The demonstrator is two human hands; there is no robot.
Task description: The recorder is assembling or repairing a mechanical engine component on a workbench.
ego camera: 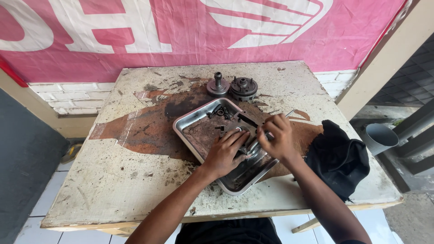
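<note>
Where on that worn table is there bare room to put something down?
The widest free patch is the table's left side, beside the metal tray. A smaller one lies at the far right corner, beyond the black cloth. It is crowded inside the tray, where both hands work, and around the two gear parts behind it.

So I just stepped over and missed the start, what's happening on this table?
A person is working over a metal tray on a worn, paint-chipped table. The left hand presses down on a metal part in the tray, while the right hand grips a slim metal tool angled into that part. Small bolts lie in the tray's far corner. Beyond the tray stand two round gear parts, and a black rag lies to the right.
</note>
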